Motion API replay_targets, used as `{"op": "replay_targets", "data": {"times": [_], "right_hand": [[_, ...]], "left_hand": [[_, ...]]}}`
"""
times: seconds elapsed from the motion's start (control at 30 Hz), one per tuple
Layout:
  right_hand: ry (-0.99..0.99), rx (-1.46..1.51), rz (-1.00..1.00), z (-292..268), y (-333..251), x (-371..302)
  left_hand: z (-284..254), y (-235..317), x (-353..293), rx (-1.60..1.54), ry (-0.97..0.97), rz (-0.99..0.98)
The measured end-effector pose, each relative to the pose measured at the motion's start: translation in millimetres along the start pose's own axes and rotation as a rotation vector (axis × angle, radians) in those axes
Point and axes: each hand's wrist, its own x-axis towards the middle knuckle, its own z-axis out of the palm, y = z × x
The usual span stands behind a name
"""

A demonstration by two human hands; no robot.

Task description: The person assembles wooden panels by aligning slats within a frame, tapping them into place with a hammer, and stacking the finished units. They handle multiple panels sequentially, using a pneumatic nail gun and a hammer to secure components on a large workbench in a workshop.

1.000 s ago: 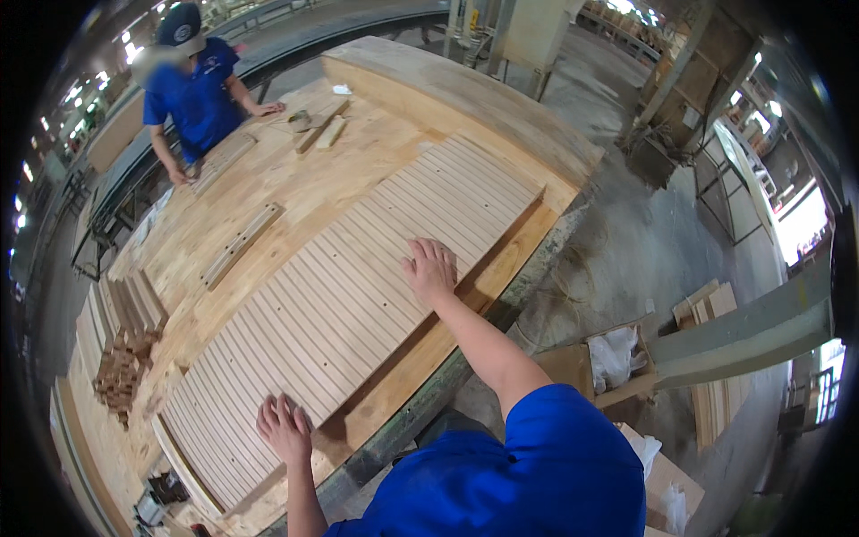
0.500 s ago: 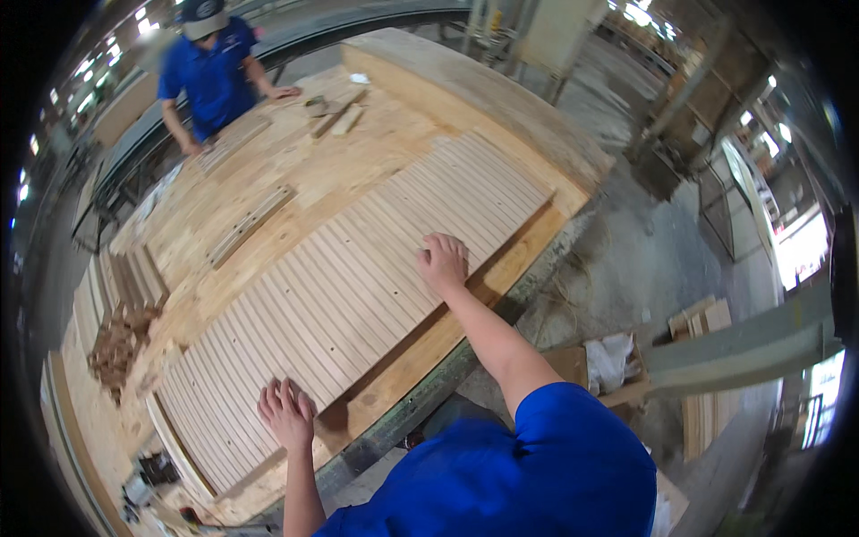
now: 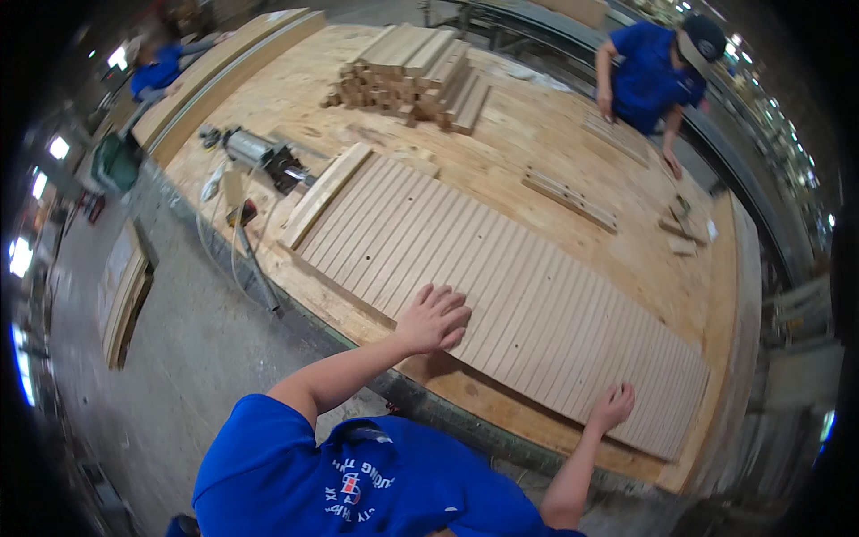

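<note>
A long slatted wooden panel [image 3: 537, 313], pale with narrow grooves and small dark holes, lies across the workbench. My left hand [image 3: 434, 319] rests on its near side, left of the middle, with the fingers spread and slightly bent. Toward the right end, my right hand [image 3: 612, 407] lies on the panel near its front edge, fingers loosely curved and grasping nothing visible. A wooden bar [image 3: 326, 195] runs along the panel's left end. Beside that bar is a metal cylinder [image 3: 255, 152] with a rod pointing at it.
A stack of wood strips [image 3: 412, 67] sits at the back of the bench [image 3: 528, 134]. A drilled strip [image 3: 568, 199] lies behind the panel. A co-worker [image 3: 658, 72] leans over the far right side; another person [image 3: 157, 70] is far left. A raised ledge [image 3: 720, 259] borders the bench's right end.
The view has swung to the left, bringing the cylinder and the bench's left end further into sight. Both my hands still rest on the panel.
</note>
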Motion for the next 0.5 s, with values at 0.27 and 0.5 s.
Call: {"op": "replay_targets", "data": {"times": [0.27,0.5], "right_hand": [[-0.128,-0.016,-0.008,1,5,2],[-0.08,0.012,-0.106,3,4,3]], "left_hand": [[-2,2,3,-0.01,0.011,-0.004],[-5,2,2,-0.024,0.026,-0.023]]}}
